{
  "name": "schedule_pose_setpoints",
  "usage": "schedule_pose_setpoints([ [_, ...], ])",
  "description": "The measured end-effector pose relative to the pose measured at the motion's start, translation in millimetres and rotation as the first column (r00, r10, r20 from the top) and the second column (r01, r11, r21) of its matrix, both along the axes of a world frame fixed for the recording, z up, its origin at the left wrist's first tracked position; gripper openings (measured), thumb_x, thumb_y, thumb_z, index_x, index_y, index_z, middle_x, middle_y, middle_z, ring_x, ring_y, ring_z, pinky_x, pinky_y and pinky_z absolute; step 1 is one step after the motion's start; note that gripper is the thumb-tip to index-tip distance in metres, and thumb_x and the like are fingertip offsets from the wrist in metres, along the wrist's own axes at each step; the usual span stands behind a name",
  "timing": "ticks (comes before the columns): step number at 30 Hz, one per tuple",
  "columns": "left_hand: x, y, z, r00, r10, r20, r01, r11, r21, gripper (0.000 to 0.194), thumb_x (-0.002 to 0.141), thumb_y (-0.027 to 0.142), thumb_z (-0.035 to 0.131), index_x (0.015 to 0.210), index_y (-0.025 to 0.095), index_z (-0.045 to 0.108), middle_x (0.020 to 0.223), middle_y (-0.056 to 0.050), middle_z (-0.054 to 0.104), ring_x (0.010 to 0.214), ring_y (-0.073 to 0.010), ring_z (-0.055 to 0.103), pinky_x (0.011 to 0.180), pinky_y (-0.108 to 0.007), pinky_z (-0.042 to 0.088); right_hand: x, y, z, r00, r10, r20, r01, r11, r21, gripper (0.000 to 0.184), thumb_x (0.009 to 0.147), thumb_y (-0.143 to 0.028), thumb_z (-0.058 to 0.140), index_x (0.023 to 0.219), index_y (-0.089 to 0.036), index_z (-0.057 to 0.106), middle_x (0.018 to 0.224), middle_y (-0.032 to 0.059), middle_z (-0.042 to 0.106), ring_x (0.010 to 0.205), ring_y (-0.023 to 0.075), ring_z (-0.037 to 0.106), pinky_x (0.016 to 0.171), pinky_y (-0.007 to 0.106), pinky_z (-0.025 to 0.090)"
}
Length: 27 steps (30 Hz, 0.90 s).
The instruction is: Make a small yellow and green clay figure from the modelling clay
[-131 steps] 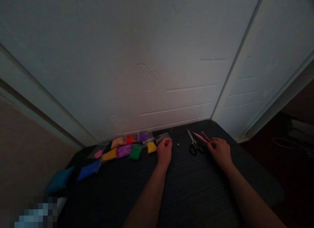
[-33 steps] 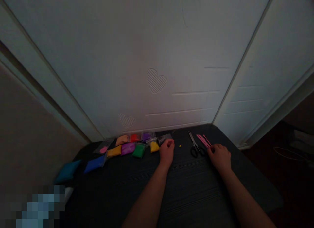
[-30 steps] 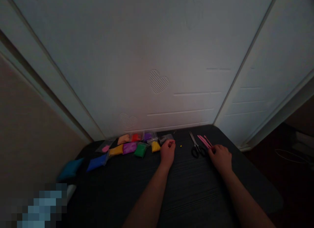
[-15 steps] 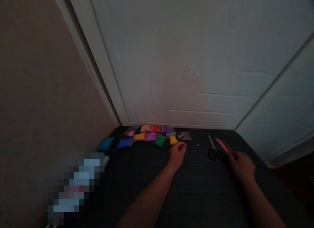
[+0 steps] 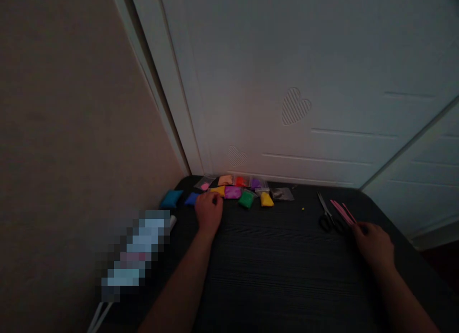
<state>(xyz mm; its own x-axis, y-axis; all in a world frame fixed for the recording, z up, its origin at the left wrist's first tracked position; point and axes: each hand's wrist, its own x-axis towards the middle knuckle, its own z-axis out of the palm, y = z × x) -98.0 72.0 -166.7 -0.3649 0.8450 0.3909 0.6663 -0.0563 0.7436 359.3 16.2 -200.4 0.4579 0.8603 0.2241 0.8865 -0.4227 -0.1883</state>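
Observation:
My left hand (image 5: 209, 214) is at the back left of the dark table, fingers curled in. It partly covers a blue packet of modelling clay (image 5: 191, 199) and the lower edge of an orange-yellow packet (image 5: 218, 191). Whatever its fingers may hold is hidden. At the right, my right hand (image 5: 375, 244) is closed around the near ends of several slim pink modelling tools (image 5: 342, 211), which point away toward the door. Black-handled scissors (image 5: 325, 213) lie just left of them, blades pointing back. A tiny yellow bit (image 5: 303, 209) rests on the table further left.
Magenta (image 5: 233, 192), green (image 5: 246, 199), yellow (image 5: 266, 199) and other packets line the back edge by a white panelled door (image 5: 251, 84). A teal packet (image 5: 172, 198) and a blurred-out device (image 5: 138, 252) with white cables lie at the left wall.
My left hand has moved left, from beside the yellow packet to the blue one. My right hand keeps the pink tools. The view has shifted left, so things appear further right.

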Motion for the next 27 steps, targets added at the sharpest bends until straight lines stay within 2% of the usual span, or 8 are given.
schedule_pose_setpoints([
  [2,-12.0,-0.7,2.8,0.975,0.144,-0.168,-0.143,0.990,0.019,0.023,0.072,0.027,0.044,0.085,0.015,0.059,0.096,-0.011,0.053,0.101,-0.0282,0.039,0.088,-0.044,0.025,1.1,0.0,-0.1,1.000,-0.011,-0.016,0.011,1.000,-0.009,0.040,0.072,-0.049,0.034,0.085,-0.020,0.059,0.093,0.0090,0.056,0.081,0.0265,0.052,0.060,0.035,0.039],
  [5,-18.1,-2.8,2.1,0.860,0.307,-0.406,-0.308,0.949,0.065,0.031,0.072,0.030,0.045,0.099,0.018,0.054,0.105,-0.011,0.049,0.104,-0.0289,0.037,0.087,-0.045,0.026,3.2,0.1,-0.7,1.000,-0.015,-0.021,0.014,1.000,-0.018,0.040,0.072,-0.049,0.035,0.085,-0.020,0.059,0.093,0.0096,0.056,0.080,0.0266,0.052,0.059,0.034,0.039],
  [7,-19.6,-2.3,-2.3,0.817,0.343,-0.464,-0.364,0.930,0.048,0.039,0.070,0.031,0.048,0.107,0.018,0.049,0.111,-0.012,0.045,0.106,-0.0298,0.036,0.087,-0.046,0.027,3.6,-0.1,-0.9,1.000,-0.001,-0.019,0.000,1.000,-0.011,0.040,0.072,-0.048,0.035,0.085,-0.020,0.059,0.092,0.0091,0.056,0.081,0.0262,0.052,0.060,0.034,0.039],
  [9,-22.6,0.1,-8.7,0.809,0.339,-0.480,-0.391,0.920,-0.009,0.045,0.067,0.030,0.051,0.110,0.017,0.046,0.115,-0.014,0.043,0.107,-0.0308,0.036,0.086,-0.047,0.029,3.2,-0.6,-0.8,1.000,0.008,-0.019,-0.009,1.000,-0.007,0.040,0.073,-0.048,0.034,0.086,-0.020,0.059,0.091,0.0086,0.056,0.080,0.0255,0.052,0.060,0.033,0.039],
  [11,-27.0,3.3,-14.9,0.825,0.306,-0.475,-0.372,0.927,-0.048,0.047,0.067,0.026,0.051,0.111,0.015,0.044,0.117,-0.015,0.042,0.107,-0.0297,0.037,0.085,-0.044,0.032,2.3,-1.4,-0.4,1.000,0.013,-0.020,-0.013,1.000,-0.007,0.040,0.073,-0.048,0.034,0.086,-0.020,0.059,0.090,0.0088,0.056,0.080,0.0250,0.053,0.060,0.033,0.039],
  [15,-34.3,7.3,-20.6,0.866,0.277,-0.416,-0.317,0.948,-0.028,0.045,0.070,0.018,0.046,0.114,0.013,0.042,0.114,-0.014,0.046,0.103,-0.0247,0.044,0.085,-0.036,0.036,1.9,-2.2,0.9,1.000,0.020,-0.022,-0.020,1.000,-0.017,0.041,0.074,-0.049,0.033,0.086,-0.019,0.059,0.091,0.0094,0.056,0.082,0.0245,0.052,0.062,0.033,0.038],
  [21,-33.7,8.7,-15.8,0.930,0.330,-0.163,-0.329,0.944,0.032,0.044,0.076,0.032,0.043,0.117,0.016,0.041,0.110,-0.010,0.053,0.099,-0.0226,0.050,0.085,-0.033,0.038,3.5,-1.8,2.9,0.998,0.002,-0.067,-0.005,0.998,-0.055,0.042,0.074,-0.051,0.031,0.088,-0.021,0.057,0.092,0.0075,0.056,0.083,0.0239,0.052,0.062,0.032,0.038],
  [27,-34.8,9.8,-14.3,0.935,0.356,0.011,-0.356,0.934,0.041,0.042,0.075,0.037,0.045,0.112,0.018,0.047,0.100,-0.008,0.059,0.088,-0.0214,0.056,0.078,-0.033,0.042,2.7,-2.4,2.6,0.997,-0.006,-0.071,0.003,0.999,-0.042,0.042,0.074,-0.052,0.032,0.089,-0.021,0.057,0.094,0.0071,0.055,0.083,0.0229,0.052,0.061,0.031,0.038],
])
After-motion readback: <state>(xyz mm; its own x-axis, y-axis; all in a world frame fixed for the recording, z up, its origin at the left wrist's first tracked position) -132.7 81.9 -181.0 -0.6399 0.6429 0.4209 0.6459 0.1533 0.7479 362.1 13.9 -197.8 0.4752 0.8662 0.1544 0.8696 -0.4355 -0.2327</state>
